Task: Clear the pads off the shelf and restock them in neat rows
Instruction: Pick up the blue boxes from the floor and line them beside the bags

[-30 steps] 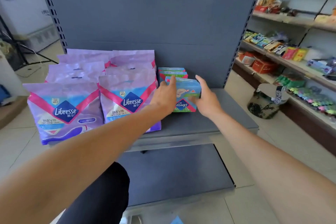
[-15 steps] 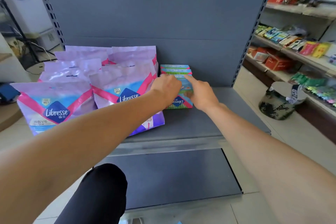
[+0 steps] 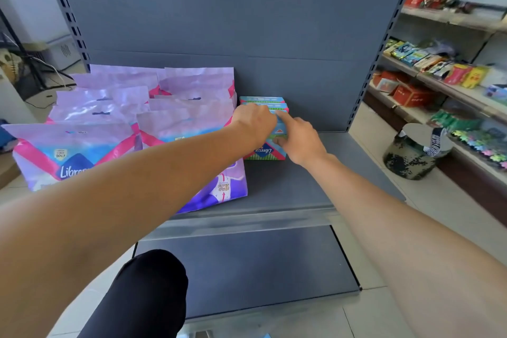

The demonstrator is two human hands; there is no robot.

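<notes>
Head view: both hands on the front blue pad pack [image 3: 270,149], which stands on the grey shelf [image 3: 315,186] at 12 o'clock, just right of the purple Libresse bags [image 3: 189,123]. Left hand [image 3: 253,121] curled over its top left corner; right hand [image 3: 299,140] pinches its right edge, forefinger on top, thumb on front. More blue packs [image 3: 262,100] stand behind it. Camo bucket [image 3: 411,153] at 3 o'clock on the floor.

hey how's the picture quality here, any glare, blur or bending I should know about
Head view: daylight gives soft glare on the tops of the purple bags; wide-angle lens bows the perforated uprights and stretches both forearms; side shelves on the right are smeared and soft; left hand and right hand on the small blue pack are fairly sharp.
</notes>
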